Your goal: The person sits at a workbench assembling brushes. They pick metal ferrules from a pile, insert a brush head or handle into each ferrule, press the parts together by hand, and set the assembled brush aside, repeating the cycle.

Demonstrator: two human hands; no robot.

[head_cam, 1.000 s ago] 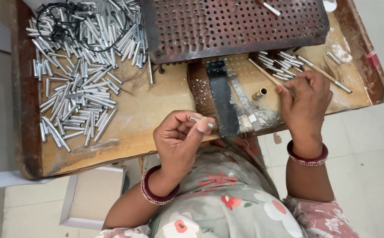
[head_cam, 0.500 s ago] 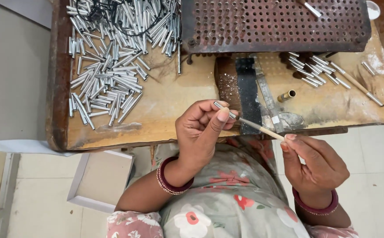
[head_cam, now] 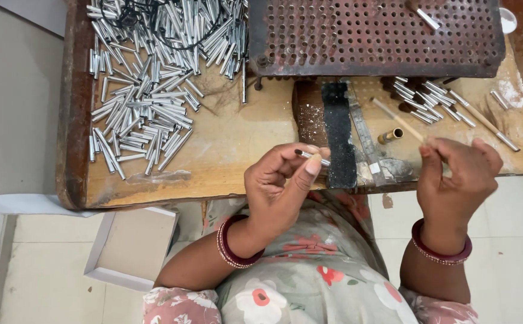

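Note:
My left hand (head_cam: 279,186) is closed around a short silver metal tube (head_cam: 309,157), pinched between thumb and fingers at the near edge of the wooden workbench (head_cam: 225,138). My right hand (head_cam: 456,174) grips a thin wooden stick (head_cam: 396,119) whose free end points up and left, close to a small brass tube (head_cam: 390,135) lying on the bench. A black strip (head_cam: 338,135) lies between the two hands.
A large heap of silver tubes (head_cam: 147,84) covers the bench's left part. A rusty perforated metal plate (head_cam: 372,36) lies at the back. More tubes (head_cam: 429,99) and a long stick (head_cam: 483,123) lie at right. A white shallow box (head_cam: 132,246) sits on the tiled floor.
My right hand has lifted the stick from my lap up over the bench, away from the tube. My left hand stays closed on the tube.

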